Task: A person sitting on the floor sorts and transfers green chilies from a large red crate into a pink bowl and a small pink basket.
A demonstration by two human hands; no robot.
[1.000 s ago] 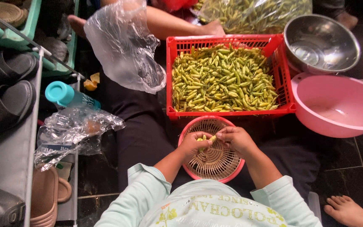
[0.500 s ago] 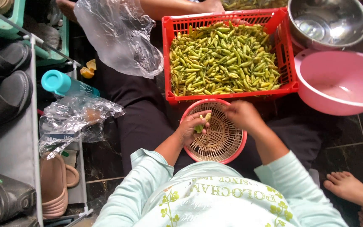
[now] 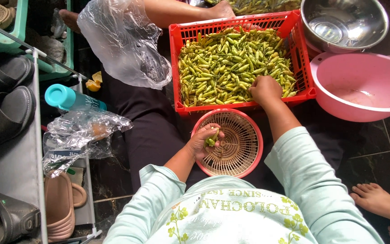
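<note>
- Chillies (image 3: 231,68), green, heaped in the red crate (image 3: 175,68) right under the right hand (image 3: 265,89), whose fingers curl down into the pile.
- Left hand (image 3: 202,142) pinches a few chillies closed over the round pink basket (image 3: 254,151).
- Looks like sorting in progress; next, a clean pick from the heap seems needed.

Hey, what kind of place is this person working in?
Probably a home floor near an entryway, used for food prep: dark floor tiles, a shoe rack with sandals, and a red crate of green chilies being sorted by hand.
</note>
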